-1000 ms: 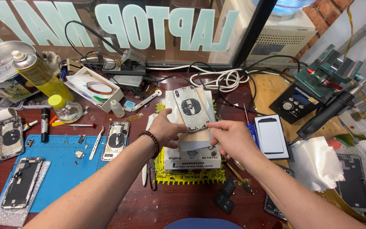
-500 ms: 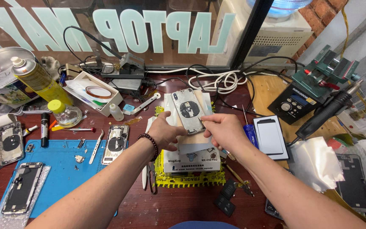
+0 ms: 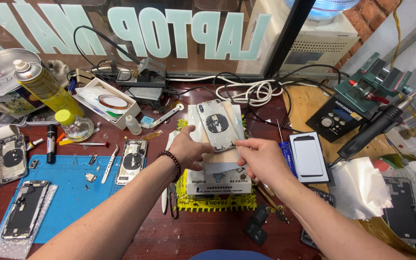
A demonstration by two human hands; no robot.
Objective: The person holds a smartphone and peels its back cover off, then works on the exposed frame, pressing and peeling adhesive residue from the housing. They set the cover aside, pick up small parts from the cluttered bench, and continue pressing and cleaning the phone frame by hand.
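Change: since the frame a second earlier, the phone shell [image 3: 216,124] had tipped a little, its top leaning left, and the right hand [image 3: 260,158] had slid in closer along its lower right edge; the left hand [image 3: 190,147] had kept its place.
Phone shell: a flat, rounded-corner rectangle of dull grey metal with a dark ring at its middle, lying tilted on a pale block.
Block: a thick, smooth, off-white slab [image 3: 223,162] stacked on a white box [image 3: 217,182] that sat on a yellow mat [image 3: 216,201] with a ragged edge.
Left hand: palm down, thumb pressed to the left edge of the shell, fingers curled together against the slab; a dark bead bracelet [image 3: 170,162] circled the wrist.
Right hand: thumb and forefinger pinched together at the lower right edge of the shell; what lay between them was too small to tell.
Blue mat: a soft, matte rubber sheet [image 3: 68,192] to the left, bearing a second shell [image 3: 132,155], steel tweezers [image 3: 108,158] and small loose parts.
Spray can: a yellow cylinder [image 3: 44,86] with a white cap, at far left.
Tape: an amber roll [image 3: 113,101] in an open white carton.
Table: dark red wood [image 3: 136,236], glossy and scuffed.
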